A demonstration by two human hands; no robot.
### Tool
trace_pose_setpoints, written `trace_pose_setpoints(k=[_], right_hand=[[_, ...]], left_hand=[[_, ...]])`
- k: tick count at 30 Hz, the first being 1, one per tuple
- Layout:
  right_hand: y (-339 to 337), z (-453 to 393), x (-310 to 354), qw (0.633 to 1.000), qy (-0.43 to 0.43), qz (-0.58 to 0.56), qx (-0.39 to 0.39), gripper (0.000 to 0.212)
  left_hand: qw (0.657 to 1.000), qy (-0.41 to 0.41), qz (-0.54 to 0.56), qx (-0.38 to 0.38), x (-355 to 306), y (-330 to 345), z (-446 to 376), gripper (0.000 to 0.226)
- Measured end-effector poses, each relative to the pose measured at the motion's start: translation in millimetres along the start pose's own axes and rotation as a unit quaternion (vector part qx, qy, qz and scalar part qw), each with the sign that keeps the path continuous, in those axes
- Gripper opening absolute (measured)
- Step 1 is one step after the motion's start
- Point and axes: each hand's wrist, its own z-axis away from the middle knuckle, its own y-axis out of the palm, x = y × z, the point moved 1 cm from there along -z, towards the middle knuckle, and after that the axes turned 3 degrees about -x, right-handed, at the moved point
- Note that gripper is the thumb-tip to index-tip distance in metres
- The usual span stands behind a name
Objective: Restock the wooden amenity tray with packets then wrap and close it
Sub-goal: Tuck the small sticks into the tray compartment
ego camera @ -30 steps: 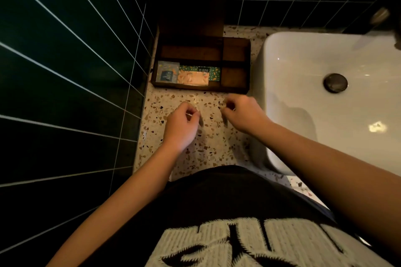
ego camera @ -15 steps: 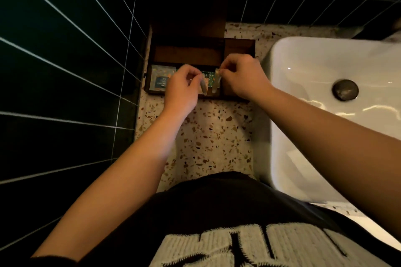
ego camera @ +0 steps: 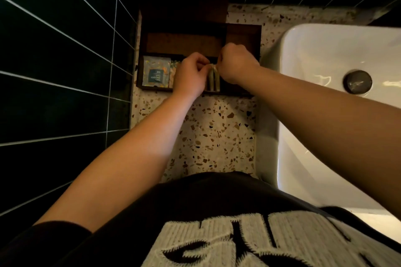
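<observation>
Wooden tray (ego camera: 243, 34) sits at twelve o'clock on the speckled counter (ego camera: 208, 132), pushed against the dark tiled wall (ego camera: 65, 50), with the white sink (ego camera: 338, 102) at its three o'clock. Its far edge fades into shadow, and a dark upright panel behind it is too dim to make out. Both hands cover the middle of the near compartment, so what lies beneath them is hidden.

Half a second ago the hands were already over the tray; since then they have drawn closer together and the packets between them stand more upright. A second ago both hands were lower down over the bare counter.

The left hand (ego camera: 191, 76) and right hand (ego camera: 236, 65) meet over the near compartment, fingertips pinched together on the top edges of two thin greenish packets (ego camera: 213, 79), which stand on end, side by side, their lower ends inside the tray. At nine o'clock of them, in the same compartment, a shower cap packet (ego camera: 156, 73) lies flat with a blue label, and a sliver of a patterned green packet (ego camera: 174, 69) shows just beside it, mostly behind the left hand. The far compartment shows only bare wood.
</observation>
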Motion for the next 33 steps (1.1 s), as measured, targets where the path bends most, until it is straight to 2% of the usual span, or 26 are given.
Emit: trace_pose_setpoints(k=[3,8,11,15,18,25,28,33], right_hand=[[3.2,1.1,2.6,0.999,-0.010,0.040,-0.016,0.018],[5.8,11.6,1.7,0.997,-0.043,0.060,-0.037,0.018],[2.1,34.5,-0.8,0.995,-0.059,0.021,-0.080,0.021],[2.8,55.7,-14.0,0.996,-0.040,-0.051,-0.065,0.027],[0.1,87.5,-25.0,0.991,-0.025,-0.107,-0.082,0.026],[-6.6,171.1,-53.4,0.966,0.052,-0.217,-0.131,0.025],[-10.1,203.5,-71.4,0.948,0.085,-0.264,-0.158,0.022],[-11.7,240.0,-115.1,0.911,0.138,-0.334,-0.197,0.017]], left_hand=[[1.000,-0.009,-0.007,-0.005,1.7,4.6,-3.7,0.008],[0.995,0.003,-0.096,-0.010,6.2,6.1,-2.8,0.027],[0.993,0.040,-0.105,-0.035,1.9,-5.1,9.7,0.031],[0.994,0.034,-0.086,-0.058,2.2,-12.3,22.0,0.022],[0.997,0.041,-0.037,-0.055,-6.7,-25.0,48.5,0.014],[0.991,0.041,0.095,0.082,-37.8,-26.9,113.7,0.012],[0.984,0.056,0.084,0.148,-54.2,-17.3,134.7,0.013],[0.969,0.105,0.084,0.205,-85.7,-0.2,160.1,0.013]])
